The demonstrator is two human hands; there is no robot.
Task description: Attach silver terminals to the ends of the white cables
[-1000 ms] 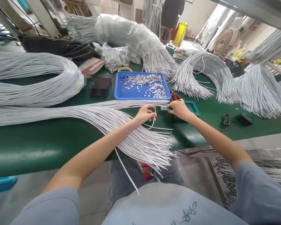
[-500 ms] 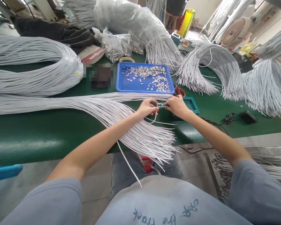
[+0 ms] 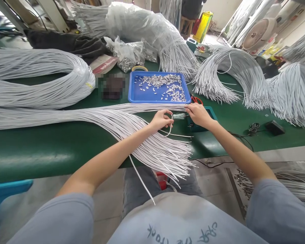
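Observation:
My left hand [image 3: 162,120] is closed, pinching a white cable [image 3: 171,130] that loops down below the fingers. Beside its fingertips is a small pale grey-green piece [image 3: 179,116], smeared by motion, its kind unclear. My right hand [image 3: 198,114] is closed at the right end of that piece, in front of a green box [image 3: 211,112]; what its fingers grip is hidden. Under my left forearm a bundle of white cables [image 3: 165,152] fans out, its loose ends toward the right. More cables [image 3: 132,107] run straight along behind my left hand.
Behind my hands sits a blue tray [image 3: 138,96] with small metal pieces. Red-handled scissors [image 3: 197,99] lie right of it. Coiled grey cables [image 3: 73,78] rest left, more bundles [image 3: 251,74] right. A black adapter [image 3: 275,127] lies near the table's right front edge.
My right hand has shifted slightly right, and the grey-green piece between the hands now looks blurred. My left hand still pinches the cable. The whole view has moved slightly.

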